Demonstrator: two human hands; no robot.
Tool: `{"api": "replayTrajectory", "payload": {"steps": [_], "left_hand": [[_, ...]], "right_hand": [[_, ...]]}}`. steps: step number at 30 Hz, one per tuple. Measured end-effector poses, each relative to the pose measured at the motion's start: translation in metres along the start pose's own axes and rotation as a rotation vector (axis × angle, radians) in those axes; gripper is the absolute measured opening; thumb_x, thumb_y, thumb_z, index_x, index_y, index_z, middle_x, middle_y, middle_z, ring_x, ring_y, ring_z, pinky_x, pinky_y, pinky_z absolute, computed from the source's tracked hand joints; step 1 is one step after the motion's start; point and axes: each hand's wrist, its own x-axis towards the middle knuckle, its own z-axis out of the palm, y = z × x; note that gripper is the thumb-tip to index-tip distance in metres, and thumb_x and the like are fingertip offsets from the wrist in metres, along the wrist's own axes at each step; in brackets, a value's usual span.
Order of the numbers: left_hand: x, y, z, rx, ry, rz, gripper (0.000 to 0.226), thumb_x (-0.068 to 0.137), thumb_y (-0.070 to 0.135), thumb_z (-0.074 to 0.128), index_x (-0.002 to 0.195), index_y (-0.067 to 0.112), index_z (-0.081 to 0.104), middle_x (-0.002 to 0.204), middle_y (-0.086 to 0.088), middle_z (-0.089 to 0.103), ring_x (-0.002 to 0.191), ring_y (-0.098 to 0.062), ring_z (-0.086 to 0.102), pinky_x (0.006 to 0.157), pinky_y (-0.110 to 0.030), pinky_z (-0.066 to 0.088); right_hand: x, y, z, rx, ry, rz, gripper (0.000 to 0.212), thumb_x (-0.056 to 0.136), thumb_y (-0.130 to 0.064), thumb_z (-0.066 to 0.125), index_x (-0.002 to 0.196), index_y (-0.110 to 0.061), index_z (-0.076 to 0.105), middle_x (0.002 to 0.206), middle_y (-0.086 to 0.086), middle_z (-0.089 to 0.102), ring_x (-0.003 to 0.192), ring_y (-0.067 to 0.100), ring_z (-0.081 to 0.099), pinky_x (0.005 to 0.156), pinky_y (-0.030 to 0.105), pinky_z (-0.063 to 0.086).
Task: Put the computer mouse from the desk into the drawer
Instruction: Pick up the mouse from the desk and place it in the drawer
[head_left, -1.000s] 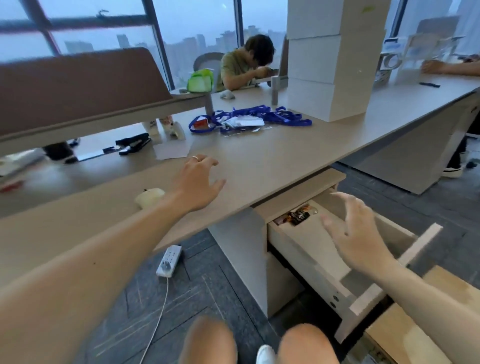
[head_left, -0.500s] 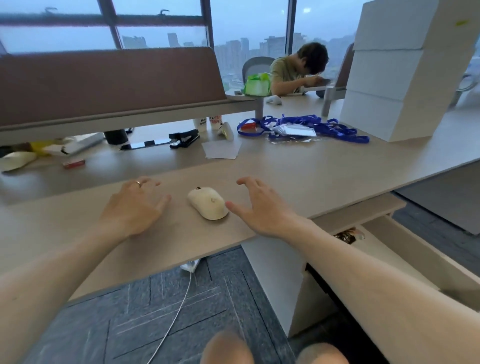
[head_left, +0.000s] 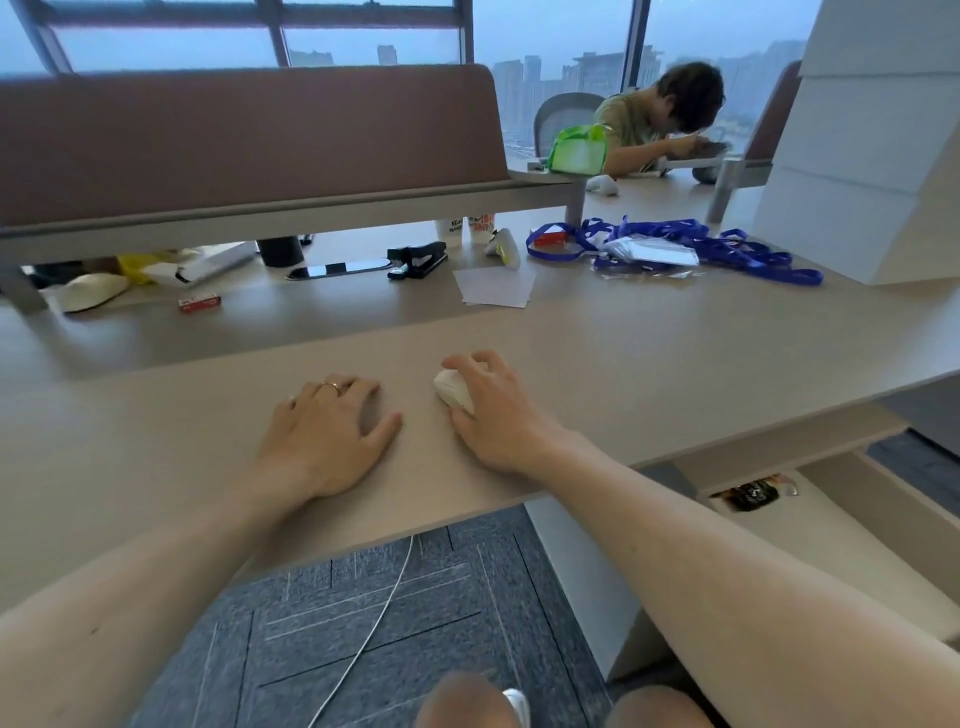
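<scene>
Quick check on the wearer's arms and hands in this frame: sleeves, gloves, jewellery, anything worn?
Both forearms are bare as far as the frame shows: no sleeves, no gloves, no watch or wristband. The left hand wears a thin gold-coloured ring on one finger. The right hand shows no ring or other item.

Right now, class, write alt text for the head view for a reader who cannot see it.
The right hand closes over a white mouse on the desk; the left hand lies flat beside it. The drawer stands open at lower right.
</scene>
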Motion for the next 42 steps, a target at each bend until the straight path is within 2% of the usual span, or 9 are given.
{"api": "replayTrajectory", "payload": {"steps": [6, 14, 16, 19, 22, 26, 30, 35, 42], "left_hand": [[0.004, 0.038, -0.006, -0.01, -0.002, 0.094, 0.071, 0.088, 0.071, 0.037, 0.145, 0.029, 0.041, 0.151, -0.004, 0.043, 0.135, -0.028, 0.04, 0.108, -0.049, 0.034], [-0.004, 0.163, 0.0, -0.162, -0.039, 0.344, 0.075, 0.087, 0.071, 0.041, 0.148, 0.027, 0.041, 0.15, -0.002, 0.045, 0.136, -0.026, 0.041, 0.11, -0.047, 0.038], [-0.014, 0.2, 0.004, -0.24, 0.015, 0.49, 0.073, 0.087, 0.069, 0.043, 0.144, 0.025, 0.047, 0.144, -0.002, 0.052, 0.13, -0.025, 0.047, 0.107, -0.044, 0.042], [-0.041, 0.255, 0.018, -0.34, 0.094, 0.889, 0.054, 0.092, 0.054, 0.052, 0.134, 0.021, 0.057, 0.134, 0.002, 0.06, 0.122, -0.02, 0.054, 0.103, -0.038, 0.045], [-0.063, 0.297, 0.049, -0.284, 0.045, 1.111, 0.052, 0.096, 0.045, 0.052, 0.142, 0.02, 0.051, 0.143, 0.001, 0.053, 0.134, -0.017, 0.044, 0.11, -0.034, 0.039], [-0.051, 0.318, 0.094, -0.237, -0.105, 0.852, 0.073, 0.095, 0.041, 0.057, 0.156, 0.017, 0.024, 0.161, -0.005, 0.026, 0.147, -0.022, 0.022, 0.117, -0.042, 0.031], [-0.028, 0.324, 0.118, -0.078, -0.193, 0.754, 0.089, 0.094, 0.055, 0.052, 0.159, 0.015, 0.007, 0.167, -0.008, 0.007, 0.15, -0.026, 0.008, 0.121, -0.041, 0.015], [-0.029, 0.338, 0.128, -0.038, -0.094, 0.673, 0.116, 0.072, 0.086, 0.043, 0.158, 0.015, 0.009, 0.164, -0.007, 0.015, 0.146, -0.027, 0.016, 0.117, -0.044, 0.017], [-0.026, 0.343, 0.133, -0.02, -0.019, 0.636, 0.124, 0.058, 0.09, 0.048, 0.154, 0.017, 0.017, 0.158, -0.005, 0.024, 0.137, -0.027, 0.026, 0.109, -0.046, 0.025]], "right_hand": [[-0.025, 0.025, -0.044, -0.072, 0.056, 0.03, 0.051, 0.093, -0.025, 0.055, 0.143, -0.023, 0.049, 0.149, 0.01, 0.043, 0.129, 0.033, 0.048, 0.104, 0.045, 0.043], [-0.113, 0.1, -0.137, -0.155, 0.182, 0.241, 0.049, 0.091, -0.024, 0.059, 0.14, -0.023, 0.054, 0.144, 0.012, 0.047, 0.121, 0.036, 0.055, 0.104, 0.04, 0.042], [-0.144, 0.119, -0.159, -0.169, 0.231, 0.282, 0.047, 0.093, -0.025, 0.059, 0.14, -0.022, 0.054, 0.143, 0.008, 0.047, 0.118, 0.03, 0.057, 0.099, 0.033, 0.04], [-0.192, 0.151, -0.181, -0.177, 0.355, 0.348, 0.046, 0.095, -0.026, 0.059, 0.14, -0.021, 0.053, 0.141, 0.004, 0.047, 0.12, 0.022, 0.052, 0.097, 0.027, 0.034], [-0.234, 0.183, -0.185, -0.131, 0.499, 0.438, 0.046, 0.094, -0.025, 0.062, 0.138, -0.024, 0.051, 0.141, 0.002, 0.045, 0.117, 0.017, 0.051, 0.096, 0.027, 0.036], [-0.266, 0.213, -0.172, -0.123, 0.444, 0.521, 0.053, 0.09, -0.021, 0.067, 0.14, -0.023, 0.049, 0.14, 0.002, 0.045, 0.113, 0.01, 0.045, 0.097, 0.028, 0.038], [-0.276, 0.236, -0.153, -0.071, 0.318, 0.621, 0.064, 0.086, -0.017, 0.073, 0.144, -0.025, 0.048, 0.147, 0.0, 0.042, 0.124, 0.015, 0.047, 0.1, 0.025, 0.032], [-0.263, 0.266, -0.135, -0.086, 0.102, 0.744, 0.062, 0.085, -0.011, 0.067, 0.143, -0.021, 0.049, 0.138, 0.005, 0.044, 0.123, 0.029, 0.053, 0.098, 0.031, 0.045], [-0.236, 0.317, -0.112, -0.175, -0.119, 0.854, 0.067, 0.086, -0.005, 0.066, 0.146, -0.027, 0.047, 0.141, 0.008, 0.036, 0.118, 0.03, 0.053, 0.104, 0.037, 0.046]]}}
